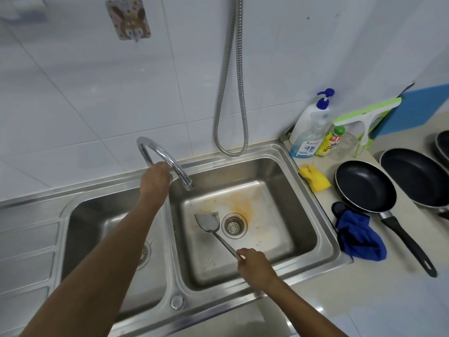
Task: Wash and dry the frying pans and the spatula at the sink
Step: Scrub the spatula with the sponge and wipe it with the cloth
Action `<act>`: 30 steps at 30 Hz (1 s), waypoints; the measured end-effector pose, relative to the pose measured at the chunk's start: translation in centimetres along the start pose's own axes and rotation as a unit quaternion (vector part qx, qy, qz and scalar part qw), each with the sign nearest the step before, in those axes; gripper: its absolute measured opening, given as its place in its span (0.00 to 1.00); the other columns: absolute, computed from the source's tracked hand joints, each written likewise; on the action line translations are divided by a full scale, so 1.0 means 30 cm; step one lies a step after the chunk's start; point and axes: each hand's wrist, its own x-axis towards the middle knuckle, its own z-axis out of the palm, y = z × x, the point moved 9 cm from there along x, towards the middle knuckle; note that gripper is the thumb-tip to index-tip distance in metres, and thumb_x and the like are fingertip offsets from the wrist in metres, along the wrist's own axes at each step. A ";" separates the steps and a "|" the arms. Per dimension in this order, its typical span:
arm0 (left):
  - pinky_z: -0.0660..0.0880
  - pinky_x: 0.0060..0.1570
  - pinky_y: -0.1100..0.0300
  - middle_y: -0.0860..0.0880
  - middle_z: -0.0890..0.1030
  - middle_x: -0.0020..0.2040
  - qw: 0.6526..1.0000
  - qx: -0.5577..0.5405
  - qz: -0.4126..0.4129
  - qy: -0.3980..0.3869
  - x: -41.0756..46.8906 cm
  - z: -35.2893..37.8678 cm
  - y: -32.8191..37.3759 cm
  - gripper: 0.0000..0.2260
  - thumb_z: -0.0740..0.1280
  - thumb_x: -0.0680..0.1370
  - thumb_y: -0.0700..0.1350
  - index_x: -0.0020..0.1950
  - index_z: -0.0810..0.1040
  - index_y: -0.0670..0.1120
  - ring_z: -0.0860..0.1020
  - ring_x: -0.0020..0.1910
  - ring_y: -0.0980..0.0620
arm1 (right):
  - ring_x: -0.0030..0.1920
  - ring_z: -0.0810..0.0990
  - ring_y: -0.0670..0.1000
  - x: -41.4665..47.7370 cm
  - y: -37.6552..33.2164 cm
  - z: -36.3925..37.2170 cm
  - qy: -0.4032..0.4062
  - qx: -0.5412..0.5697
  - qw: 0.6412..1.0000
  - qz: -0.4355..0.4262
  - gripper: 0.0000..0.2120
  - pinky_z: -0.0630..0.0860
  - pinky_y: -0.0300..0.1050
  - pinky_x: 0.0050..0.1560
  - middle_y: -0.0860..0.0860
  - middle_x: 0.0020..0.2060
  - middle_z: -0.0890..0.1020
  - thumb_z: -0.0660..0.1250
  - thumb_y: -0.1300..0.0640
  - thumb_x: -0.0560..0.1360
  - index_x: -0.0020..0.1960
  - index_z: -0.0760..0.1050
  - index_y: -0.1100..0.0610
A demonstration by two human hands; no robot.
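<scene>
My right hand grips the handle of a metal spatula, whose blade rests low in the right sink basin beside the drain. My left hand is closed around the base of the curved chrome faucet; no water runs from the spout. On the counter to the right sit black frying pans: one with its long handle toward me, a second behind it, and the edge of a third at the frame border.
A yellow sponge lies at the sink's right rim. A blue cloth is bunched by the near pan's handle. Soap bottles, a small jar and a green squeegee stand in the back corner. The left basin lies under my left arm.
</scene>
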 end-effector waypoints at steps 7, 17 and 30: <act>0.79 0.52 0.42 0.35 0.82 0.56 1.000 -0.019 0.013 0.008 0.021 0.044 -0.017 0.10 0.64 0.78 0.32 0.58 0.79 0.35 0.82 0.53 0.32 | 0.36 0.76 0.47 -0.025 0.038 0.008 -0.067 0.303 0.941 0.133 0.12 0.71 0.39 0.31 0.54 0.47 0.86 0.61 0.58 0.81 0.63 0.75 0.53; 0.77 0.57 0.49 0.41 0.78 0.63 0.960 -0.195 -0.142 -0.144 -0.310 0.441 0.210 0.24 0.62 0.83 0.57 0.68 0.72 0.39 0.79 0.60 0.41 | 0.51 0.82 0.54 0.048 -0.035 -0.112 0.031 0.167 0.984 0.056 0.20 0.79 0.45 0.49 0.54 0.56 0.83 0.60 0.60 0.79 0.70 0.73 0.54; 0.73 0.29 0.60 0.47 0.75 0.25 0.753 -0.511 -0.303 -0.282 -0.423 0.605 0.431 0.22 0.57 0.86 0.46 0.34 0.75 0.42 0.72 0.22 0.52 | 0.56 0.78 0.64 0.243 0.152 -0.679 0.261 -0.098 0.960 -0.039 0.16 0.75 0.53 0.55 0.60 0.57 0.80 0.63 0.50 0.79 0.62 0.75 0.58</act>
